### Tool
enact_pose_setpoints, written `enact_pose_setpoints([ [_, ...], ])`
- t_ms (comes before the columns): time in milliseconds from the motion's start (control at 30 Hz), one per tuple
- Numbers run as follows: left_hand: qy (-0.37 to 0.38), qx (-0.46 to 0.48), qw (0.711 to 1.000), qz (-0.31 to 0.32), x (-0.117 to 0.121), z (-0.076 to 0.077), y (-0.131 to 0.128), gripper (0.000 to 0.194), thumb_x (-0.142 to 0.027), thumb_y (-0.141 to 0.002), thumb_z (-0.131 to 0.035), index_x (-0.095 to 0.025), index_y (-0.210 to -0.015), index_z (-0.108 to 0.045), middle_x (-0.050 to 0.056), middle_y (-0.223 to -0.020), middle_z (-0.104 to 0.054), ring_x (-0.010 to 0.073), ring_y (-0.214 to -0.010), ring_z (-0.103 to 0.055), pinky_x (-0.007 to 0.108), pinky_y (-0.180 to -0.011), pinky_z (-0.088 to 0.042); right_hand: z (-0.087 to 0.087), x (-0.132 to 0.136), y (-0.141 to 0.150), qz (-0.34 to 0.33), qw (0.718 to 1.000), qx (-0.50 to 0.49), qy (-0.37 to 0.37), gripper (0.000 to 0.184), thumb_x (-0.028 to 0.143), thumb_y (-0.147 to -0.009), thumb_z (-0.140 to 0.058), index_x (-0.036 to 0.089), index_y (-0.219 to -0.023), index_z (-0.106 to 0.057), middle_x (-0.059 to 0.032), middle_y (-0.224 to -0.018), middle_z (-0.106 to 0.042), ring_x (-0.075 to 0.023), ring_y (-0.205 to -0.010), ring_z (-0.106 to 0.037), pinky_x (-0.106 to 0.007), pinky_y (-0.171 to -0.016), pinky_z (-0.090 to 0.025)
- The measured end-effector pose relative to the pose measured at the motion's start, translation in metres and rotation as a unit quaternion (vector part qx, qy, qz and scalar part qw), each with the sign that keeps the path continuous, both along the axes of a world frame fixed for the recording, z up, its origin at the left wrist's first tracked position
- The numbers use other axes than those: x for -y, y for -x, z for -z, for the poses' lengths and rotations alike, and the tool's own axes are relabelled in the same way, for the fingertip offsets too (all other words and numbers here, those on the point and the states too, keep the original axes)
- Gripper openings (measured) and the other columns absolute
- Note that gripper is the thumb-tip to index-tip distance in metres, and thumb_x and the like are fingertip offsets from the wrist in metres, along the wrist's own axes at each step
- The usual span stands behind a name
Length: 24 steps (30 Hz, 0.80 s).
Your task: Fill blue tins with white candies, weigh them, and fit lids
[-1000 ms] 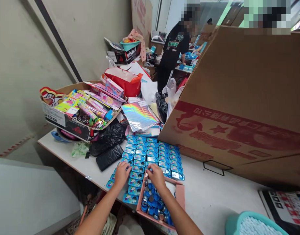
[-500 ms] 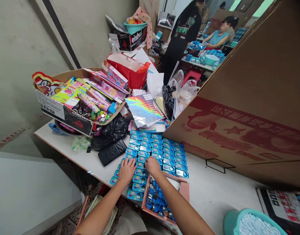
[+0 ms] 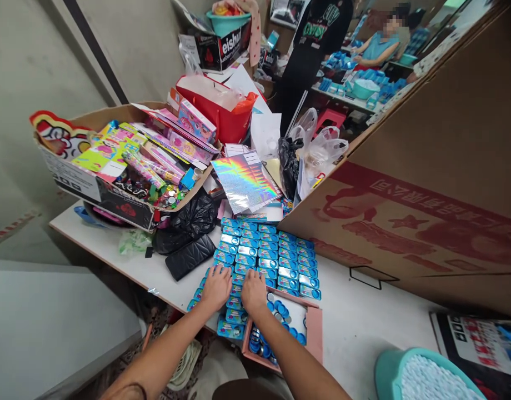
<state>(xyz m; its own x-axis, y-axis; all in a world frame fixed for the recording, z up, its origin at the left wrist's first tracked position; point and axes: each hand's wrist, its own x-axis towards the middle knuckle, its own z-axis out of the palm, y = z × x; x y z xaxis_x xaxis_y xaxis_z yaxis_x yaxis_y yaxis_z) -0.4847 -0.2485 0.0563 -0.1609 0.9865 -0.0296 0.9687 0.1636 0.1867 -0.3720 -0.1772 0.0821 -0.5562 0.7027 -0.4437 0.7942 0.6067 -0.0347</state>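
Rows of small flat blue cases [image 3: 267, 254], each with a printed label and a round recess at one end, cover the table in front of me. My left hand [image 3: 216, 287] rests on the left columns with its fingers spread over the cases. Beside it, my right hand [image 3: 254, 291] lies on the middle columns, fingers extended forward and touching the cases; what lies under the fingertips is hidden. Just below my right hand stands a pink open box [image 3: 314, 332], partly covered by my forearm. Small round blue and silver pieces [image 3: 282, 308] lie in it.
A tall cardboard carton [image 3: 405, 222] walls off the right. A teal tub [image 3: 389, 372] of small white pieces stands at lower right. At left are a black wallet [image 3: 190, 257], a black bag [image 3: 193, 219] and a full carton [image 3: 126, 203]. Two people are beyond the table.
My right hand has gone from a closed pinch to lying with extended fingers, slightly left and lower. My left hand has barely moved. The pieces in the pink box look more spread out.
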Motion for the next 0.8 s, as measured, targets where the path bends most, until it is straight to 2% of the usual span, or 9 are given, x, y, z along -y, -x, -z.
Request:
enact_pose_setpoints([
  [100,-0.005,0.009,1.0,-0.012,0.0,0.0,-0.001,0.036,-0.023,-0.09,-0.035,-0.019,-0.119,-0.057,0.007,-0.111,-0.063,0.0252,-0.108,-0.047,0.045,-0.097,-0.032,0.003,-0.002,-0.003,0.018,1.0,-0.015,0.004,0.046,0.009,-0.086,-0.029,0.007,-0.127,-0.05,-0.0194,-0.117,-0.055,-0.0253,-0.108,-0.048,-0.038,-0.093,-0.028],
  [267,-0.003,0.024,1.0,0.0,-0.005,-0.003,0.003,0.035,-0.024,-0.09,-0.035,-0.021,-0.116,-0.058,0.007,-0.107,-0.064,0.0245,-0.108,-0.047,0.047,-0.103,-0.027,-0.003,-0.012,-0.002,0.03,0.999,-0.028,0.019,0.039,0.008,-0.082,-0.035,0.01,-0.11,-0.063,-0.0178,-0.11,-0.059,-0.0253,-0.103,-0.051,-0.038,-0.09,-0.03],
  [400,-0.003,0.04,0.999,-0.009,-0.006,-0.014,0.002,0.033,-0.025,-0.088,-0.039,-0.021,-0.114,-0.059,0.007,-0.108,-0.063,0.0265,-0.111,-0.046,0.05,-0.105,-0.024,-0.008,-0.024,-0.012,0.064,0.991,-0.102,0.054,0.034,0.013,-0.082,-0.042,0.016,-0.107,-0.065,-0.0125,-0.111,-0.062,-0.0237,-0.106,-0.051,-0.035,-0.092,-0.032],
  [533,-0.047,0.077,0.995,-0.032,0.004,-0.034,-0.021,0.034,-0.025,-0.087,-0.041,-0.02,-0.118,-0.055,0.009,-0.115,-0.059,0.0267,-0.112,-0.045,0.046,-0.098,-0.034,-0.008,-0.034,-0.056,0.151,0.956,-0.246,0.048,0.038,0.017,-0.089,-0.033,0.019,-0.114,-0.061,-0.0064,-0.113,-0.063,-0.0175,-0.107,-0.051,-0.027,-0.092,-0.035],
  [633,-0.052,0.118,0.991,0.035,0.008,-0.044,-0.056,0.029,-0.025,-0.089,-0.04,-0.021,-0.112,-0.056,0.008,-0.11,-0.059,0.0229,-0.107,-0.047,0.039,-0.095,-0.038,-0.007,-0.03,-0.105,0.186,0.928,-0.322,0.019,0.036,0.02,-0.09,-0.032,0.017,-0.106,-0.064,-0.0071,-0.105,-0.064,-0.0176,-0.102,-0.054,-0.028,-0.091,-0.038],
  [733,0.0,0.125,0.985,0.116,0.002,-0.04,-0.093,0.027,-0.019,-0.087,-0.041,-0.022,-0.109,-0.057,0.007,-0.11,-0.059,0.0213,-0.109,-0.048,0.037,-0.093,-0.039,-0.001,-0.017,-0.145,0.178,0.927,-0.33,0.03,0.032,0.018,-0.088,-0.036,0.017,-0.101,-0.065,-0.0075,-0.103,-0.065,-0.0181,-0.1,-0.056,-0.029,-0.091,-0.04],
  [800,0.031,0.088,0.987,0.133,-0.007,-0.031,-0.11,0.034,-0.012,-0.085,-0.04,-0.02,-0.115,-0.054,0.009,-0.118,-0.057,0.0222,-0.116,-0.046,0.038,-0.095,-0.038,0.005,-0.009,-0.157,0.154,0.933,-0.322,0.046,0.034,0.014,-0.086,-0.037,0.018,-0.106,-0.064,-0.0069,-0.109,-0.064,-0.0174,-0.104,-0.055,-0.03,-0.093,-0.04],
])
